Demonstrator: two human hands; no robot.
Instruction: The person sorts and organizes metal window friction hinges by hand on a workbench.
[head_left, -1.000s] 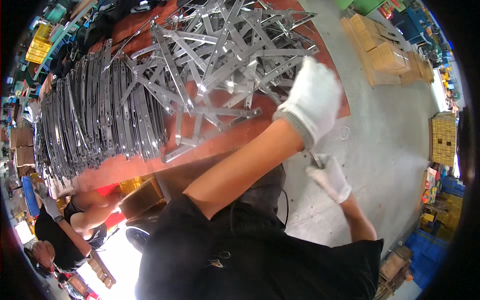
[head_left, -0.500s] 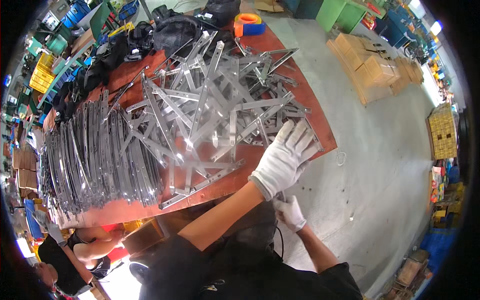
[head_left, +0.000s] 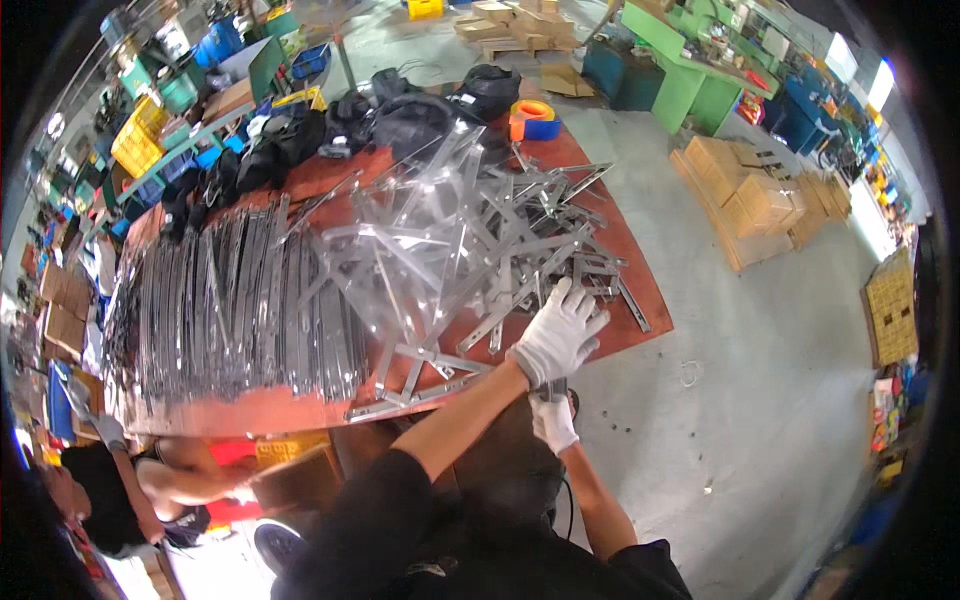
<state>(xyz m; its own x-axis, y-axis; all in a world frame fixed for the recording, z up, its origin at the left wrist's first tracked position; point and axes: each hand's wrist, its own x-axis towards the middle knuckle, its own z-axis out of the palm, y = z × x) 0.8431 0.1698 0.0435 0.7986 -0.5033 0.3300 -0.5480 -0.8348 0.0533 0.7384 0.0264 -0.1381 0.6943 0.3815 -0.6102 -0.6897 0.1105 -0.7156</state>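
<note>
Head view: a white-gloved left hand (head_left: 558, 338) at the near right edge of a loose pile of flat, silver-grey, hole-punched metal strips (head_left: 478, 225). Fingers stretched forward and slightly parted, palm hidden; cannot tell if gripping or only resting on metal. Just behind, closer to the body, a white-gloved right hand (head_left: 553, 424) curled around a dark grey flat metal piece (head_left: 552, 387), with long axis pointing away, toward and apparently under the left palm.

From the left fingertips, most of the pile ahead and to the left, strips crossing at every angle; to the right, one slanting toward the table's near right corner. Left hand clearly nearer the pile, right hand just short of the edge.

Underneath, a red-brown flat tabletop (head_left: 230, 416). Farther left, a dense row of upright-looking dark grey metal strips (head_left: 245, 310), long axes running away from the body. At the far edge, black bulky bags (head_left: 412, 124) beside orange and blue tape rolls (head_left: 535, 122). To the right, a smooth grey floor (head_left: 740, 390) and stacked brown cardboard boxes (head_left: 762, 205). At lower left, a co-worker's gloved hand (head_left: 108, 430), well apart.
</note>
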